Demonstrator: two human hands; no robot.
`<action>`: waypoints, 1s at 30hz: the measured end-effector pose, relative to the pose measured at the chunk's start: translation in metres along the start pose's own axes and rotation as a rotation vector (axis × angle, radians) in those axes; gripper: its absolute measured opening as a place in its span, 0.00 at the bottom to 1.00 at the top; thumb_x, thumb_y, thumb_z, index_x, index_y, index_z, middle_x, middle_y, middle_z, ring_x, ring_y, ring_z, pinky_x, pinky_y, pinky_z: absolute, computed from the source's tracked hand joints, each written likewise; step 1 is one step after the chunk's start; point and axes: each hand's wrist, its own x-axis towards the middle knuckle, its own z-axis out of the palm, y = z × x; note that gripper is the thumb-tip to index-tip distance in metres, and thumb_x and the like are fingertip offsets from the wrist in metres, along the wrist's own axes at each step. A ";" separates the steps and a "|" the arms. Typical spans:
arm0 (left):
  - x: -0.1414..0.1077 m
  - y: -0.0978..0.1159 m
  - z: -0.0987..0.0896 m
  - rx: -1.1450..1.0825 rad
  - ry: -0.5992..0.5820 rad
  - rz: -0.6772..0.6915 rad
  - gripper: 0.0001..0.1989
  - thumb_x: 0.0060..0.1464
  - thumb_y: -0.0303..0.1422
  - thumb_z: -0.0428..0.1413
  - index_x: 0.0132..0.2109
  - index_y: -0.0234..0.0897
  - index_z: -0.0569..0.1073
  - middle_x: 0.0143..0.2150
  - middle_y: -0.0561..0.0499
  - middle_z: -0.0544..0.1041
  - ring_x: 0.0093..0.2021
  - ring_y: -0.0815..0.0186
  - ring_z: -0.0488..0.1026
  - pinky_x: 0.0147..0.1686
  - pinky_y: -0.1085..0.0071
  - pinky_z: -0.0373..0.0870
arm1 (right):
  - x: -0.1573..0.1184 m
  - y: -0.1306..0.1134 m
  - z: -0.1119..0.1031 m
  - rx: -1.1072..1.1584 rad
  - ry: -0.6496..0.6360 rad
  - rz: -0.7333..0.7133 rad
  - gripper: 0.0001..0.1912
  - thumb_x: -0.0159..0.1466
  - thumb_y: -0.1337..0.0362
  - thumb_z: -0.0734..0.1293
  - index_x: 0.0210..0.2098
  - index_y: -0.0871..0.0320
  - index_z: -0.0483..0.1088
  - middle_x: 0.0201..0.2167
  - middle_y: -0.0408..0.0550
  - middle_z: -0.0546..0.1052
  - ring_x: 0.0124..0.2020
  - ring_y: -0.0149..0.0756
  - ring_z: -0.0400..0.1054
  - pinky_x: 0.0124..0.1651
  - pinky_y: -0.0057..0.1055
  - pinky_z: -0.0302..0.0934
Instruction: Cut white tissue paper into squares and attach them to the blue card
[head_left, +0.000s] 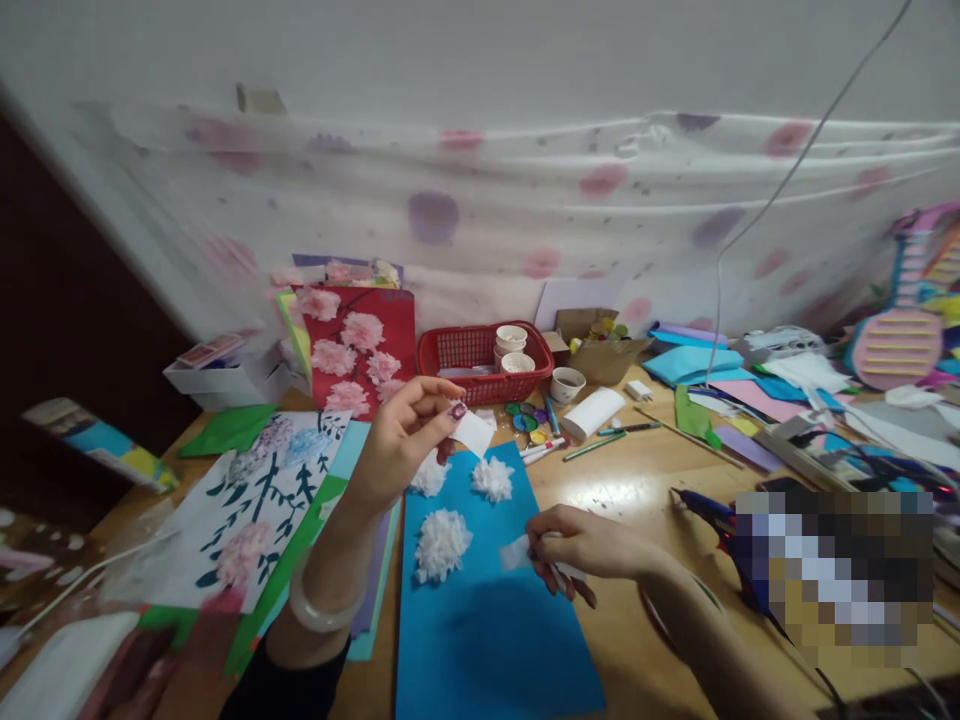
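My left hand is raised above the far end of a blue sheet, its thumb and fingers pinching a small white paper square. Lower and to the right, my right hand is closed around more white paper pieces, which stick out on both sides over the sheet's right edge. Three fluffy white paper flowers lie on the blue sheet: a large one at the left, a smaller one further back, and another partly behind my left wrist.
A red basket with paper cups stands at the back, beside a red flower picture. Paint pots, markers and a paper roll lie before it. A glue gun with cables is at right. A painted sheet lies left.
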 end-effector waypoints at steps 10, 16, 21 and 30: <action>-0.049 -0.052 0.003 0.267 -0.134 -0.241 0.10 0.51 0.32 0.59 0.40 0.34 0.70 0.21 0.61 0.67 0.19 0.73 0.65 0.21 0.77 0.61 | -0.003 0.035 0.002 -0.116 0.184 0.161 0.23 0.61 0.50 0.67 0.16 0.58 0.65 0.09 0.39 0.66 0.07 0.23 0.56 0.07 0.18 0.51; -0.102 -0.075 0.023 0.255 -0.046 -0.203 0.11 0.60 0.37 0.53 0.47 0.36 0.66 0.24 0.61 0.63 0.22 0.72 0.62 0.22 0.76 0.59 | -0.037 0.031 0.055 0.045 0.397 -0.108 0.23 0.65 0.45 0.60 0.26 0.58 0.65 0.16 0.37 0.68 0.12 0.24 0.62 0.12 0.19 0.57; -0.134 -0.088 0.052 0.149 -0.086 -0.257 0.15 0.62 0.42 0.53 0.50 0.37 0.66 0.26 0.59 0.64 0.23 0.71 0.60 0.23 0.75 0.57 | -0.021 0.053 0.103 0.222 0.347 -0.244 0.21 0.66 0.47 0.59 0.27 0.57 0.65 0.17 0.36 0.66 0.12 0.24 0.59 0.11 0.19 0.55; -0.127 -0.097 0.052 -0.008 -0.323 -0.381 0.19 0.59 0.48 0.54 0.46 0.36 0.65 0.27 0.57 0.67 0.26 0.69 0.65 0.30 0.71 0.64 | -0.025 0.077 0.088 0.129 0.295 -0.307 0.14 0.67 0.59 0.56 0.31 0.58 0.68 0.22 0.40 0.69 0.18 0.28 0.64 0.18 0.21 0.60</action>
